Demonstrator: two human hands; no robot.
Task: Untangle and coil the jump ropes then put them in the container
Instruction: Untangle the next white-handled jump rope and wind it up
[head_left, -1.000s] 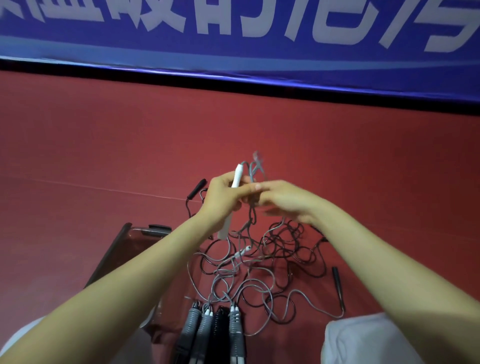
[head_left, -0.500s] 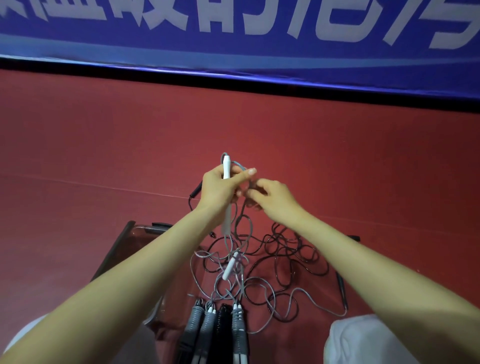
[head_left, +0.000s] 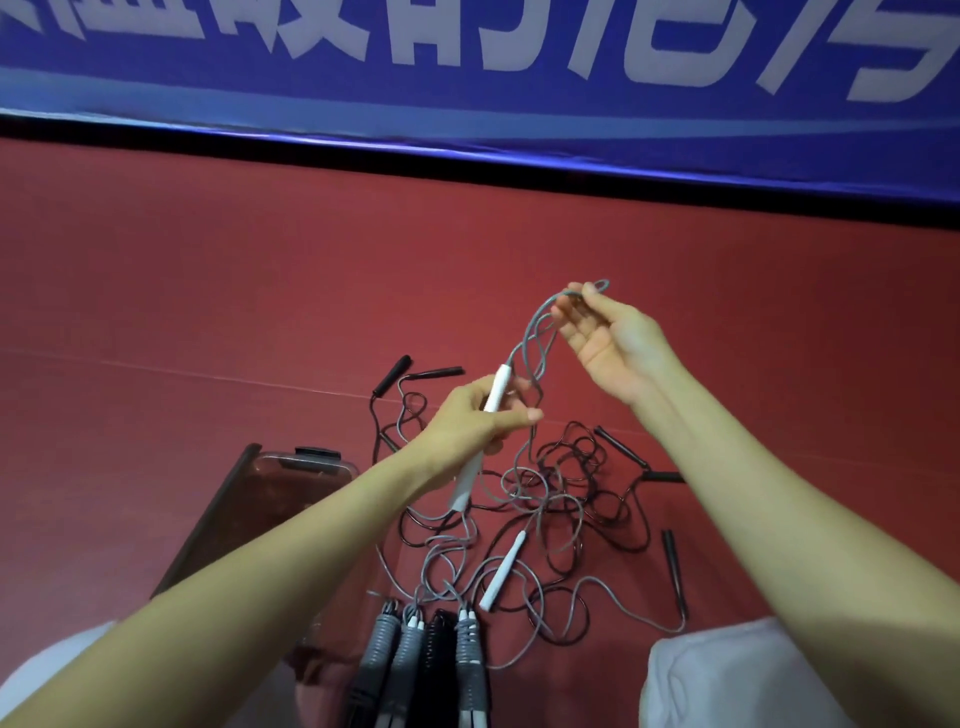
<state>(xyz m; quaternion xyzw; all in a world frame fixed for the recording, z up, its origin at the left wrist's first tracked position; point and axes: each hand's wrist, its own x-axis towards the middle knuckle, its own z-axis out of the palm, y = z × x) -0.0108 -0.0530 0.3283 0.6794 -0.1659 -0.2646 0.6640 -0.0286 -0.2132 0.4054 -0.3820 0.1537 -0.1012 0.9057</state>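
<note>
1. The left hand is above the red floor, its fingers clamped round a tilted white handle.
2. The right hand, higher and farther out, pinches a loop of the grey rope between thumb and forefinger. Its other fingers are loosely apart. The rope runs twisted from that loop down to the white handle.
3. Under both hands, a tangle of jump ropes, grey and black, lies on the floor.
4. A second white handle lies in the tangle, and black handles lie at its edges.
5. The clear container is just left of the tangle, partly hidden by the left forearm.
6. Ribbed grey handles are bunched at the near edge.
</note>
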